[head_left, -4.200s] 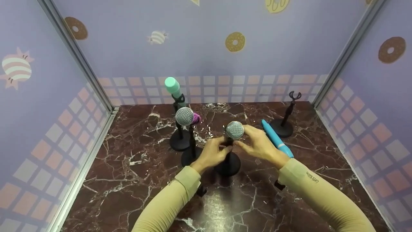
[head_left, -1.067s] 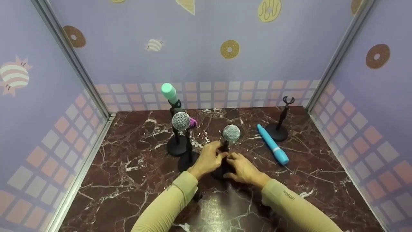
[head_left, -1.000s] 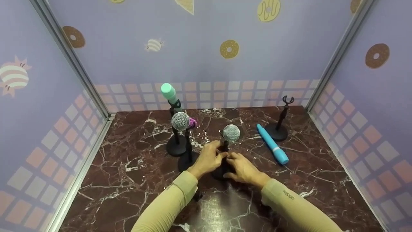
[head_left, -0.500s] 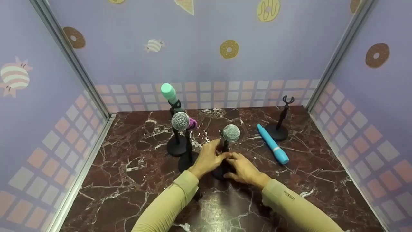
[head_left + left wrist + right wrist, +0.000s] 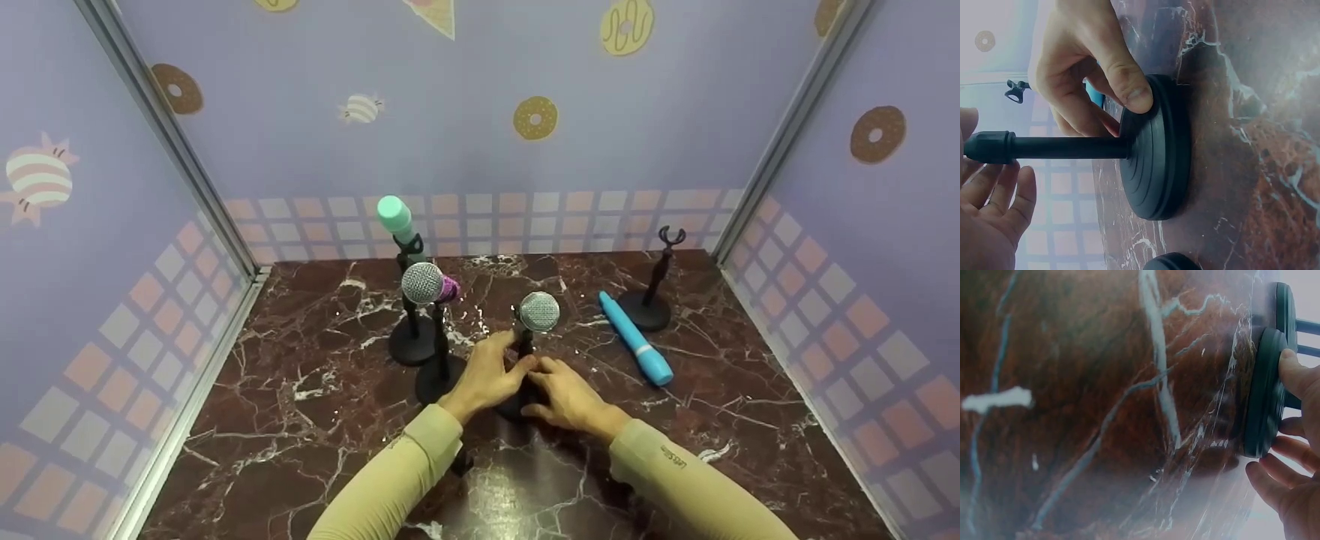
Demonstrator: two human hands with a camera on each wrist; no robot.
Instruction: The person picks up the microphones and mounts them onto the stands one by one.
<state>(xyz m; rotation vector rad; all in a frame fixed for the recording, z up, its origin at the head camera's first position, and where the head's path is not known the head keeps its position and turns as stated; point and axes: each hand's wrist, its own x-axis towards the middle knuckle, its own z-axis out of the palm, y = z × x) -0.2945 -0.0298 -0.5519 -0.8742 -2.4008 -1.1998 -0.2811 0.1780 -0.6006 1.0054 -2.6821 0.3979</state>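
Note:
In the head view, a silver-mesh microphone point(image 5: 539, 311) sits on top of a black microphone stand point(image 5: 1072, 148) in the middle. My left hand point(image 5: 486, 381) holds the upper pole of this stand; the left wrist view shows its fingers curled around the thick collar. Lower down, my right hand point(image 5: 570, 396) grips the round base point(image 5: 1154, 163), thumb on its upper face and fingers at the rim in the right wrist view. The base stands upright on the marbled table point(image 5: 300, 457). Both hands partly hide the pole and base in the head view.
Left of my hands stand a silver-headed microphone point(image 5: 423, 283) with a purple body and a mint-green microphone point(image 5: 395, 215), each on a black stand. To the right lies a blue microphone point(image 5: 634, 337), beside a bare stand point(image 5: 660, 277). Patterned walls point(image 5: 465, 150) enclose the table.
Since the oldest frame, my right hand has dropped from beside the microphone's head to the stand's base. My left hand has slid slightly lower on the pole. The last second shows hardly any movement.

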